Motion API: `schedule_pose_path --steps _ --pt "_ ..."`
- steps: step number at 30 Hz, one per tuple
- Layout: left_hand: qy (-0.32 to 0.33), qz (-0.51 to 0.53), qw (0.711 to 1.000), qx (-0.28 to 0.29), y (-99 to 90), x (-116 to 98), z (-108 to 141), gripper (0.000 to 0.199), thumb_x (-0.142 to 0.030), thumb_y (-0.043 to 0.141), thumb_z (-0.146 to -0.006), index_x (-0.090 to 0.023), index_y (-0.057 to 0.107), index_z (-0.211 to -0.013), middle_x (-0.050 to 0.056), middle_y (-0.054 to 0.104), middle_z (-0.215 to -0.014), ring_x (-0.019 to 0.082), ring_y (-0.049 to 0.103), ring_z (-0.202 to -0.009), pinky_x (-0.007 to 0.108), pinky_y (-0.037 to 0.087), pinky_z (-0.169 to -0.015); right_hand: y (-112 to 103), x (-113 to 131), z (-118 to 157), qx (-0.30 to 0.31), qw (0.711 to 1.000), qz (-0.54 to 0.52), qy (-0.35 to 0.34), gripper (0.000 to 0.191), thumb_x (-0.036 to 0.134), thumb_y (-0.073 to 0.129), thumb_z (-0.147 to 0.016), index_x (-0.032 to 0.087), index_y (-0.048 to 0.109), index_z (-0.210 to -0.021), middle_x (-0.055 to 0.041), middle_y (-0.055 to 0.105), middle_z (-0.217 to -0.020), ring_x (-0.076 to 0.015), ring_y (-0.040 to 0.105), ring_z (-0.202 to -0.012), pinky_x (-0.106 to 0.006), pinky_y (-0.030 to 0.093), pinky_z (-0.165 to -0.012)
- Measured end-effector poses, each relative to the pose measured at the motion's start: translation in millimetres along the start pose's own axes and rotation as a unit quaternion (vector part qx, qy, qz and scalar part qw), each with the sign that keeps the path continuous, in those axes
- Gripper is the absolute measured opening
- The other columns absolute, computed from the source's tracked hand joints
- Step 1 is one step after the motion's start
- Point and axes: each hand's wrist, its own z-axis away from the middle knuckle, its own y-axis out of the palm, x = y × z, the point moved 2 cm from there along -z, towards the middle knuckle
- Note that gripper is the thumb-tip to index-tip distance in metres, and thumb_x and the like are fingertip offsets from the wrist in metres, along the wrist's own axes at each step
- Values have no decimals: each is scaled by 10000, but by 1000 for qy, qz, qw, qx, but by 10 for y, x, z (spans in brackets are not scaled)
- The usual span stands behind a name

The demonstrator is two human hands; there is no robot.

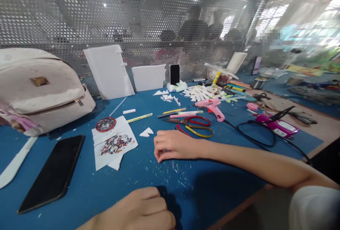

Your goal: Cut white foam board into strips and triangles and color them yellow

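My right hand rests on the blue table with curled fingers; whether something small is under them is hidden. At the bottom edge is my left hand, its knuckles up and its fingers folded, their tips out of view. Small shavings lie between the hands. Left of my right hand are a white paper piece and a white sheet bearing colourful bits and a round red-rimmed dish. Just behind my right hand lie red-handled scissors and yellow-handled ones.
A black phone and a pale backpack occupy the left. Pens, a pink glue gun with a black cord, cut pieces and a purple device lie behind my right arm. Perforated metal stands at the back.
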Motion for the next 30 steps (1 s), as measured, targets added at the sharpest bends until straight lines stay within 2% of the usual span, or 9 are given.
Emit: schedule_pose_path --steps 5,11,17,21,26,30 --pt "0 7 1000 -8 -10 3 -22 391 -197 237 -1117 -152 601 -984 22 714 -789 146 535 -604 330 430 -596 -18 -9 8 12 1000 -3 -1 160 323 663 -970 191 723 -903 -17 650 -869 -166 530 -895 -263 394 -759" --pt "-8 5 1000 -5 -21 0 -15 312 -187 322 -1106 -157 609 -988 25 711 -795 152 563 -623 335 441 -598 -82 16 -5 41 999 -1 2 139 292 654 -977 189 722 -912 -21 649 -884 -166 523 -903 -267 393 -768" --pt "8 -12 1000 -15 -21 3 -28 414 -200 237 -1121 -162 622 -972 13 721 -805 138 559 -631 324 427 -604 -87 54 -7 49 999 15 -2 159 296 633 -990 181 699 -901 -21 648 -895 -166 517 -897 -269 394 -762" --pt "17 -29 999 -11 -48 -16 -36 465 -208 206 -1120 -165 637 -949 10 699 -794 143 548 -636 329 419 -613 -67 146 -38 53 995 80 -20 220 328 574 -1017 159 680 -924 -56 641 -927 -193 503 -895 -297 384 -756" --pt "44 -46 998 -13 -45 -20 6 353 -194 318 -1100 -139 650 -992 38 687 -850 167 547 -682 348 425 -620 -9 187 -164 22 994 108 5 213 325 573 -1014 157 667 -922 -67 638 -935 -204 505 -908 -295 392 -785" --pt "51 -49 997 -14 -12 -4 53 276 -184 389 -1083 -128 652 -1025 49 702 -905 174 556 -708 358 411 -630 14 170 -226 27 995 93 16 197 318 608 -996 162 670 -895 -51 641 -917 -197 515 -913 -291 398 -795"
